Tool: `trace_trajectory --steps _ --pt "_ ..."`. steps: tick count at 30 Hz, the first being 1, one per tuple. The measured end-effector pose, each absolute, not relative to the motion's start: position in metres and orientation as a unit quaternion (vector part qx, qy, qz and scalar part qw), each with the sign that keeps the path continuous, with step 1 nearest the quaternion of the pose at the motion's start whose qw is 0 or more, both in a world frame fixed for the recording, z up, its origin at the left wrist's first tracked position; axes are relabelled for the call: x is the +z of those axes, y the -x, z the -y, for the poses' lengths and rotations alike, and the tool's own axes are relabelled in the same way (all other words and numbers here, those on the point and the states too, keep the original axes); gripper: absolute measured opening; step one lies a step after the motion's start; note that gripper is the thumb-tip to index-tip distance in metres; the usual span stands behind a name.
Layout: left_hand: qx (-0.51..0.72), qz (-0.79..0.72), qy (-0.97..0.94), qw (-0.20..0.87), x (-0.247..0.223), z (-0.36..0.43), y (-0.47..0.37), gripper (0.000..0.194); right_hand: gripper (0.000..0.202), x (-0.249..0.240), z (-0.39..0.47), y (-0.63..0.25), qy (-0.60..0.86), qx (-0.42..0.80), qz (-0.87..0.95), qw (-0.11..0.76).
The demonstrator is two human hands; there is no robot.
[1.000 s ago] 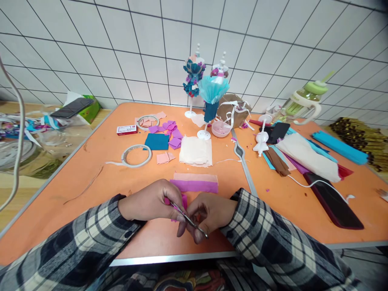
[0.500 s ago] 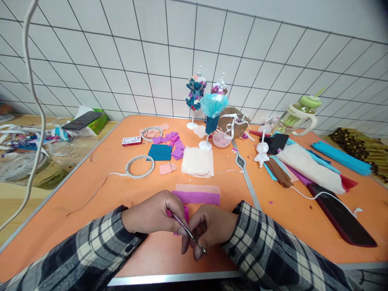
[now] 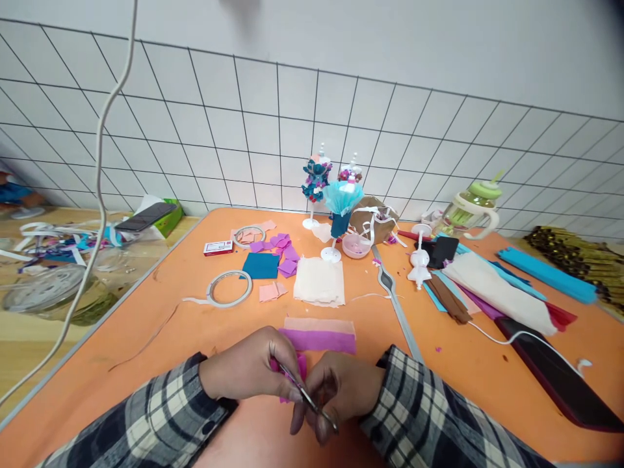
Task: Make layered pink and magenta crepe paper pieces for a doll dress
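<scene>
Gripping a slim metal tool (image 3: 308,398), the left hand (image 3: 251,367) and right hand (image 3: 348,388) keep their fingers closed above the orange table (image 3: 370,312). Magenta paper (image 3: 303,365) shows partly behind the left hand.

FREE: orange tabletop (image 3: 217,330) between tape roll (image 3: 211,289) and left hand (image 3: 248,367); a lane right of centre between right sleeve (image 3: 414,396) and phone (image 3: 556,370) | BLOCKED: lower centre, both hands, right hand (image 3: 351,385); upper centre, upright teal-skirted stand (image 3: 340,224); upper right, bottle (image 3: 468,213); left side, hanging white cord (image 3: 100,162)
</scene>
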State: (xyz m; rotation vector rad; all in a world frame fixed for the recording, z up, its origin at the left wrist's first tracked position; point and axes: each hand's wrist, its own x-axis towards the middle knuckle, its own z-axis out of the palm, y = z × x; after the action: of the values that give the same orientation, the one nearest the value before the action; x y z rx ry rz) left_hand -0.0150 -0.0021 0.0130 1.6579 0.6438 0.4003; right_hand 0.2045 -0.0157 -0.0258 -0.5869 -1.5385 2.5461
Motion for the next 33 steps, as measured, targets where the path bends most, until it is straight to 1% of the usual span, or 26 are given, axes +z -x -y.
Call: trace_trajectory --steps 3,7,11,14,18,22,26,27,30,31,33 --pt "0.172 -0.281 -0.718 0.613 0.0126 0.0013 0.0152 0.034 0.058 -0.0261 0.0158 -0.2039 0.218 0.84 0.493 0.056" --pt "0.174 -0.285 -0.716 0.614 0.0111 0.0009 0.0154 0.031 0.069 -0.0234 0.014 -0.2039 0.19 0.839 0.508 0.048" --pt "0.17 -0.291 -0.71 0.618 0.0118 0.0017 0.0149 0.028 0.061 -0.0211 0.0137 -0.2036 0.21 0.836 0.505 0.046" --pt "0.167 -0.294 -0.708 0.62 0.0143 0.0017 0.0143 0.026 0.061 -0.0214 0.015 -0.2028 0.198 0.839 0.505 0.054" --pt "0.173 -0.299 -0.708 0.616 0.015 0.0009 0.0141 0.027 0.057 -0.0231 0.0157 -0.2023 0.225 0.84 0.49 0.065" --pt "0.185 -0.301 -0.71 0.609 0.0137 0.0 0.0143 0.03 0.067 -0.0235 0.0151 -0.2023 0.198 0.85 0.483 0.073" --pt "0.185 -0.296 -0.712 0.609 0.0158 0.0 0.015 0.031 0.056 -0.0231 0.0154 -0.2018 0.218 0.839 0.491 0.088" --pt "0.184 -0.296 -0.713 0.608 0.0166 0.0001 0.0152 0.03 0.055 -0.0233 0.0156 -0.2017 0.219 0.839 0.491 0.086" --pt "0.183 -0.3 -0.716 0.604 0.0175 0.0004 0.0156 0.028 0.062 -0.0243 0.0158 -0.2014 0.204 0.844 0.49 0.081" --pt "0.183 -0.3 -0.715 0.604 0.0171 0.0005 0.0156 0.027 0.062 -0.0245 0.0157 -0.2014 0.205 0.842 0.492 0.082" --pt "0.182 -0.3 -0.713 0.607 0.0158 0.0006 0.0152 0.028 0.055 -0.0242 0.0155 -0.2014 0.217 0.836 0.498 0.085"
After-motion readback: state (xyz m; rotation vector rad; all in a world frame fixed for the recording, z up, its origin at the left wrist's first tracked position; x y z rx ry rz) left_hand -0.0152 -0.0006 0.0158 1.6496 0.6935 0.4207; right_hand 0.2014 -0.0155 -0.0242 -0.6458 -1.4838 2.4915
